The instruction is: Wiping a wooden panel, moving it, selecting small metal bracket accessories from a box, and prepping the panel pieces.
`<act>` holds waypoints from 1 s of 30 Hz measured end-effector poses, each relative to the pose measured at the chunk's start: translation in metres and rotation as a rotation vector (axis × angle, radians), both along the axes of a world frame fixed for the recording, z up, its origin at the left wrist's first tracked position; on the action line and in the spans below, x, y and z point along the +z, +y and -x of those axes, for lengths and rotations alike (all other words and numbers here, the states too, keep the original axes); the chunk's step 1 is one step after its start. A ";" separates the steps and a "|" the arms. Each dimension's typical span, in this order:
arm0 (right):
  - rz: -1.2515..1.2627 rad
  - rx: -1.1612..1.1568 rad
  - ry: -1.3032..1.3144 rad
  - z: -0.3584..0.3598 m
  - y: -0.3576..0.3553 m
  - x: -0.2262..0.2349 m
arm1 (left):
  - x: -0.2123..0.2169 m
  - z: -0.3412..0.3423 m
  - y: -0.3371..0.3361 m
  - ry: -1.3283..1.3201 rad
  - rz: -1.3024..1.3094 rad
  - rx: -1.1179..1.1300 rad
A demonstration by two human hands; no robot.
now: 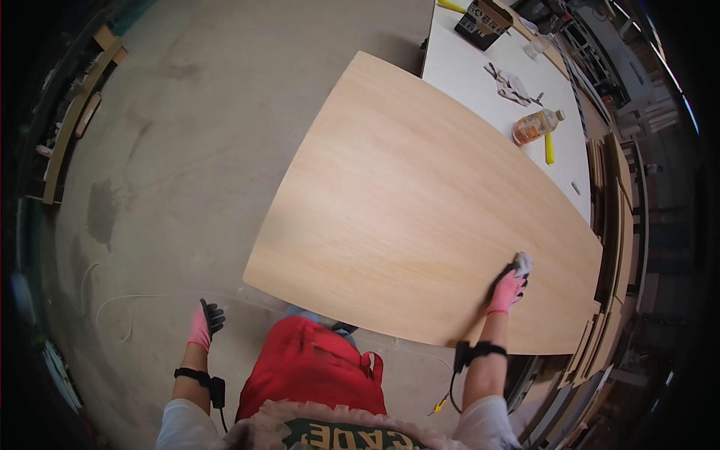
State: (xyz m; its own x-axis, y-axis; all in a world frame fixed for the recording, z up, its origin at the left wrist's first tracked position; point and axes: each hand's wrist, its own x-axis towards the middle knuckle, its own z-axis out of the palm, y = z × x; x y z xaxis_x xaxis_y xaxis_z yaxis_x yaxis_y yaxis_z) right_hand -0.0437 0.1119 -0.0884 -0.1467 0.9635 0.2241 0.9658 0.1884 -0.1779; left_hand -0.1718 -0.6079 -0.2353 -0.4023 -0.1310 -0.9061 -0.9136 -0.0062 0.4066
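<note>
A large pale wooden panel [420, 217] lies in front of me, its right part over a white-topped table [457, 56]. My right hand [510, 287], in a pink glove with dark fingers, is closed on a greyish-white cloth [523, 263] and presses it on the panel's right part. My left hand [206, 324], gloved the same way, hangs over the floor beyond the panel's near left corner. Nothing shows in it, and its fingers are loosely apart.
On the table stand a plastic bottle [535, 127] and a dark box [484, 24], with a rag [512, 87] and a yellow strip [550, 148] nearby. Stacked boards [611, 225] line the right side. A thin white cord [131, 297] trails across the floor [180, 172].
</note>
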 end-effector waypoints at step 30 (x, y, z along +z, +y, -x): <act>0.557 1.936 -0.330 0.180 -0.362 0.059 | 0.101 0.068 0.159 0.424 -0.691 -0.142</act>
